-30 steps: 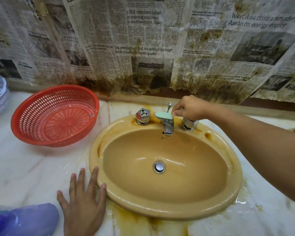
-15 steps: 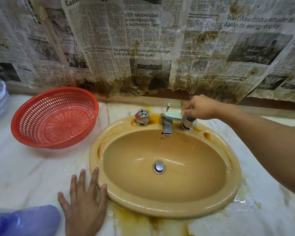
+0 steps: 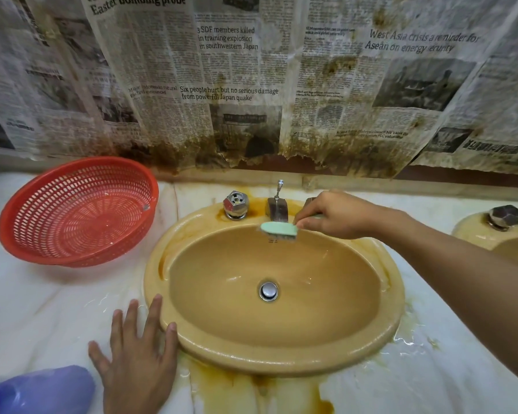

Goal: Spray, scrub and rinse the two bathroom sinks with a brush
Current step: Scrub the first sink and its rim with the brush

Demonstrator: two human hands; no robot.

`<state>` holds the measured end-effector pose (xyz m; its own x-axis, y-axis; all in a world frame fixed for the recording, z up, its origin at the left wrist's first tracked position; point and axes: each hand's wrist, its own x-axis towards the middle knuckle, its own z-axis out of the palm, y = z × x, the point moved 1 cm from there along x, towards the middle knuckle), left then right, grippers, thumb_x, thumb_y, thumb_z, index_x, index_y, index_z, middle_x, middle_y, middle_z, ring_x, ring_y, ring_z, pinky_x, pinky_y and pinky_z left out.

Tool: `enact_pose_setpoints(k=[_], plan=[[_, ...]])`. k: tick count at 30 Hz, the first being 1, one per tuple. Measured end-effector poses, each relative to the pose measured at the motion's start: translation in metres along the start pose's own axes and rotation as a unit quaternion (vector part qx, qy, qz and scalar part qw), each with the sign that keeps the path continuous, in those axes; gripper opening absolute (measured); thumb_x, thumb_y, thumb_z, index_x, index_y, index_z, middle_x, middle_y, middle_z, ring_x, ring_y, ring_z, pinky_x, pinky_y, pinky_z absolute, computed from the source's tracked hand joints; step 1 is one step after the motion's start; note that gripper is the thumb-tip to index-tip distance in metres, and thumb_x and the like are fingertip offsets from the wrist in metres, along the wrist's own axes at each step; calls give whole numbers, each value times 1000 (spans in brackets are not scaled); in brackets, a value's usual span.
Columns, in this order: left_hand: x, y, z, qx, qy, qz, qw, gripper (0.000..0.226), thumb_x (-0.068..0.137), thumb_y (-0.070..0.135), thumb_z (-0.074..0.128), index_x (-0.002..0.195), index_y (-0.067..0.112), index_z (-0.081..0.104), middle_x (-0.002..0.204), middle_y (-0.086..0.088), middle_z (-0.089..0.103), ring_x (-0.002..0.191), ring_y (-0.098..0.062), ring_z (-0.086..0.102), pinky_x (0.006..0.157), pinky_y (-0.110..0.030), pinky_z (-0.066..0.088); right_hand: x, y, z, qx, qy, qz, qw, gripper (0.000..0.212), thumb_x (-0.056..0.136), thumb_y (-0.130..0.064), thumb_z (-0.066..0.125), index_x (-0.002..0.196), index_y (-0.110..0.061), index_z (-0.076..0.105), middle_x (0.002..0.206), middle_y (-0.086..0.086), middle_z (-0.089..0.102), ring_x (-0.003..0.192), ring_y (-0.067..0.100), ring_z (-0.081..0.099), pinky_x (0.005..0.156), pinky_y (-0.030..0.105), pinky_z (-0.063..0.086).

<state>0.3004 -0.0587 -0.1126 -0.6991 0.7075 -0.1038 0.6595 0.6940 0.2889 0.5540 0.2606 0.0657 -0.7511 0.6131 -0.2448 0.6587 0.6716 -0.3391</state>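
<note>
A tan oval sink with brown stains around its rim sits in the wet marble counter. My right hand grips a mint-green brush, whose head is just below the chrome spout at the basin's back edge. The left tap knob stands beside the spout; my right hand hides the right knob. My left hand lies flat on the counter with spread fingers, its fingertips touching the sink's front-left rim. A second tan sink with a tap shows at the right edge.
A red plastic colander sits tilted on the counter left of the sink. A purple bottle lies at the bottom left. Stained newspaper covers the wall behind. Brown water pools on the counter in front of the sink.
My right hand has brought the brush down from the top of the faucet to below the spout at the basin's back edge. My left hand has stayed flat on the counter.
</note>
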Motion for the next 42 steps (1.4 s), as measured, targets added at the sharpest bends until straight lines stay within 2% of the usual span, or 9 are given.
enact_pose_setpoints(k=[4,8,11,14,22,28,32,36,42], plan=[[0,2,0,2,1,-1,1000,69,90,71,9,157,56,14,171,7,15,158,-19,5,121,-63,1,1,14,3,32,52,69,996,22,102,-38,58,111,-32,77,102,-16,71,77,0,57,65,24,40],[-1,2,-1,7,6,-1,1000,69,90,71,10,157,55,14,170,7,16,158,-19,5,121,-63,3,5,5,12,60,58,60,995,24,102,-37,59,115,-29,78,106,-13,74,95,12,62,79,29,46],[-1,1,0,-3,8,0,1000,67,91,70,11,157,55,15,170,7,16,158,-18,5,121,-63,2,4,15,0,64,17,89,994,24,102,-37,60,111,-28,79,105,-15,75,90,11,66,77,31,52],[-1,1,1,-4,10,1,1000,67,92,69,12,157,55,16,170,7,17,158,-19,5,121,-64,2,10,24,6,82,76,138,984,27,103,-36,57,108,-22,80,108,-3,77,87,18,68,76,33,56],[0,1,2,-1,13,-1,1000,67,92,68,14,157,54,19,170,5,20,158,-20,9,120,-65,4,5,26,17,242,82,195,947,23,103,-32,60,103,-21,80,53,-3,49,40,13,33,40,24,29],[-1,1,2,-8,23,0,1000,67,92,69,16,157,53,25,168,4,25,157,-21,13,120,-65,5,10,9,25,195,119,181,957,24,103,-33,59,111,-22,80,66,-16,56,51,3,43,46,20,34],[0,1,3,-9,23,0,1000,68,91,69,17,156,52,26,168,4,26,157,-21,14,120,-65,6,-11,25,16,241,113,238,934,17,100,-31,63,100,-25,79,58,-2,53,49,17,39,41,25,30],[1,0,3,-6,21,2,1000,68,91,69,16,157,52,25,168,4,25,157,-21,12,120,-65,5,-13,21,53,346,97,271,893,24,97,-2,48,103,-13,68,70,9,52,52,17,43,43,24,34],[1,1,2,-11,24,0,1000,68,91,69,15,156,54,25,169,5,24,157,-20,10,120,-64,3,35,11,89,313,165,309,883,22,100,-10,52,115,-3,66,97,19,65,62,27,57,48,31,48]])
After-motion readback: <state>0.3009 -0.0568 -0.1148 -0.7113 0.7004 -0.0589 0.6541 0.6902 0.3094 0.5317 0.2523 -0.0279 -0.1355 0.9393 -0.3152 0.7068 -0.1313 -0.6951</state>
